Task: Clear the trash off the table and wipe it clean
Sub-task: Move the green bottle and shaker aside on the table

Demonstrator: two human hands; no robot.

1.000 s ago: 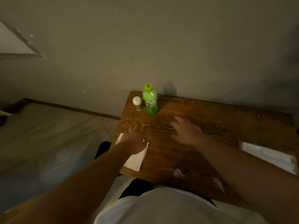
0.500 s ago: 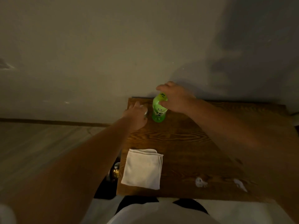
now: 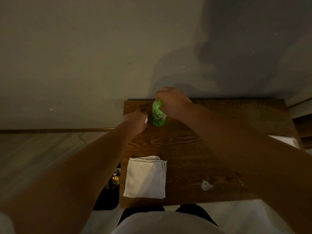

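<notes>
A green plastic bottle (image 3: 158,115) stands at the far left of the wooden table (image 3: 185,149). My right hand (image 3: 173,102) is closed around its neck and cap. My left hand (image 3: 135,121) covers the small white-capped shaker (image 3: 146,120) beside the bottle; only a sliver of the shaker shows, and the grip is hidden. A folded white cloth (image 3: 145,178) lies flat near the table's front left corner, apart from both hands. Two crumpled white scraps lie near the front edge, one (image 3: 206,185) right of the cloth and one (image 3: 241,182) partly under my right forearm.
The table stands against a plain wall (image 3: 118,56). A white pack (image 3: 285,140) lies at the table's right edge behind my right arm. Dark objects sit on the floor (image 3: 42,157) left of the table's front corner. My white shirt fills the bottom of the view.
Both hands left the near table and cloth and reached to the far left corner. My right hand took hold of the green bottle; my left hand closed over the shaker.
</notes>
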